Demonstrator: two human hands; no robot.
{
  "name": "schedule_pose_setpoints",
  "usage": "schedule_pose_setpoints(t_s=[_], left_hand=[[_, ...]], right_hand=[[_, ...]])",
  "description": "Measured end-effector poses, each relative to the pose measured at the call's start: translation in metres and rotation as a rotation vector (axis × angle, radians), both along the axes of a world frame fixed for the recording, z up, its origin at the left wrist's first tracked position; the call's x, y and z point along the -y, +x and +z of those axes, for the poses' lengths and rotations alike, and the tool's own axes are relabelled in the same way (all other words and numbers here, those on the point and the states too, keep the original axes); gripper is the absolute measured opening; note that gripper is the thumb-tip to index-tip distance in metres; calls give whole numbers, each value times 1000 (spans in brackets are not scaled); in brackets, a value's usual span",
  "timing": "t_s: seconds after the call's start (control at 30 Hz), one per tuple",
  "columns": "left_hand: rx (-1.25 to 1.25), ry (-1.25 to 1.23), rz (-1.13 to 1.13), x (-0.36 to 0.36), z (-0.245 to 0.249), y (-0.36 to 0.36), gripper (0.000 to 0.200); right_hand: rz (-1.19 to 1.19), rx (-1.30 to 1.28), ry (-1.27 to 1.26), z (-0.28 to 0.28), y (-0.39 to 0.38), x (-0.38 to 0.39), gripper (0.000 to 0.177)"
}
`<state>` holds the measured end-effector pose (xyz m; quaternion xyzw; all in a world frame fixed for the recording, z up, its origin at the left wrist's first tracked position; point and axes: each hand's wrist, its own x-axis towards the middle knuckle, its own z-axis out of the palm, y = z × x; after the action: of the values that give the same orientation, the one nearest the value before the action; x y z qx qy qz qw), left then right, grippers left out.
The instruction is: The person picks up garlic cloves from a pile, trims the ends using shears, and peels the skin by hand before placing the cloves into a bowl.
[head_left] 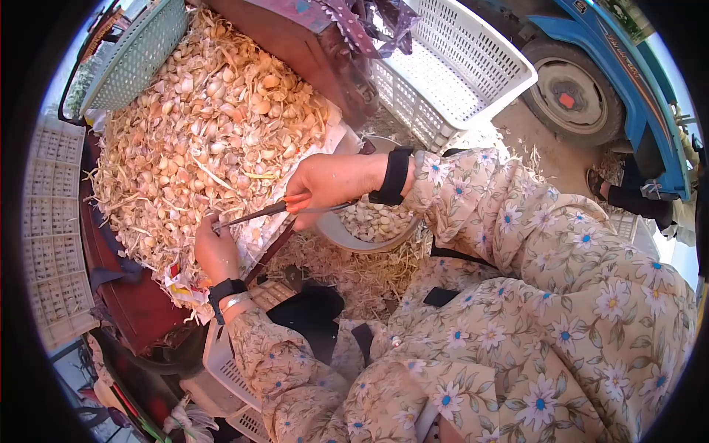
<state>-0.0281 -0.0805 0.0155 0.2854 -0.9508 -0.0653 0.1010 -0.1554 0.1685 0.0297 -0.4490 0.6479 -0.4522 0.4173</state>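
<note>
Orange at the handles, gripping the scissors [258,213] in a closed right hand [329,179], with slim dark blades pointed across the near side of the garlic heap [214,111]. Holding the left hand [216,252] right at the blade tips, finger and thumb drawn narrowly together; cannot tell of any clove pinched between them, nor how far apart to judge the blades.

Likeliest to go wrong, by judgement: nicking the left thumb or fingertip, because of bare skin so near the points and the slipperiness of dry, papery skins. Could equally lose a small clove back into the heap through too light a pinch, or crush or gash one through too hard a squeeze.

Worth watching, too, just beneath the right wrist: the bucket [362,246] of pale cloves. Could scatter loose husk over them by brushing the heap with the floral sleeve [473,196], or knock the rim with a dropped elbow.

Could also send cloves over the near edge of the white sheet [260,235] and down onto the husk-strewn ground [347,280], by leaning a forearm there or dragging at the sheet. Hard to find again among such straw-coloured litter, being so alike in colour.
</note>
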Motion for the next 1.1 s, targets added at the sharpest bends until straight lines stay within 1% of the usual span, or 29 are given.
schedule_pose_setpoints(t_s=[0.1,0.13,0.23,0.27,0.3,0.37,0.4,0.5,0.53,0.63,0.7,0.77,0.87,0.97,1.07,1.1], left_hand=[[-14,116,125,9,3,9,26],[-71,93,99,6,8,13,24],[-405,566,142,37,-8,29,21],[-418,621,219,7,18,27,19],[-503,727,212,1,21,28,18],[-678,947,193,-7,24,30,17],[-682,1043,181,-13,29,31,16],[-690,940,79,-33,34,32,15],[-685,898,57,-41,37,33,15],[-660,801,-43,-51,37,36,15],[-621,764,-151,-44,29,42,16],[-620,604,-290,-46,24,39,17],[-559,359,-425,-56,27,34,18],[-603,336,-413,-56,22,34,17],[-705,369,-336,-51,23,37,15],[-751,478,-262,-46,26,39,15]], right_hand=[[-24,41,5,6,0,0,33],[-46,25,-15,5,0,1,33],[-117,-25,-60,2,1,8,30],[-151,-41,-70,1,3,12,29],[-186,-60,-81,1,4,16,28],[-240,215,-173,5,16,20,28],[-265,351,-216,7,22,23,28],[-275,631,-363,0,35,40,34],[-267,644,-398,-5,36,46,37],[-289,788,-424,-14,42,63,36],[-305,816,-366,-15,44,70,33],[-300,864,-329,-20,46,77,31],[-253,904,-375,-21,46,82,26],[-282,843,-356,-18,44,84,22],[-376,959,-419,-12,51,83,20],[-363,962,-415,-10,51,80,20]])
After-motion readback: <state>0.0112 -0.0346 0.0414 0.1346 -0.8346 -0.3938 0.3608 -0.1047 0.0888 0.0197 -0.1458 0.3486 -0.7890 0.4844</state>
